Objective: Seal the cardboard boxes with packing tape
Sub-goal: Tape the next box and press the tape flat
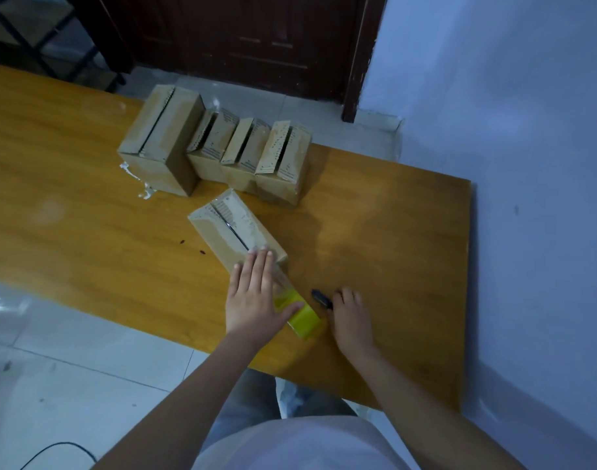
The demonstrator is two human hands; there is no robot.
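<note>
— Five brown cardboard boxes on my orange-brown wooden worktop: how do they lie?

— Four stand in a row at the far side, flaps up, the tall one at the left. The fifth, a small brown cardboard box, lies apart and nearer me, its flaps closed to a dark seam.

— And your left hand?

— It rests flat, fingers straight, fingertips on the near end of that small box. A strip of clear packing tape runs from the box under my palm to the yellow-green roll of tape, which sits on the worktop against my thumb.

— The right hand?

— Just beside the roll, knuckles up, fingers curled at a small black tool lying on the worktop. Whether I truly hold it I cannot tell.

— Anything else?

— A dark wooden door and a pale blue wall beyond.
</note>
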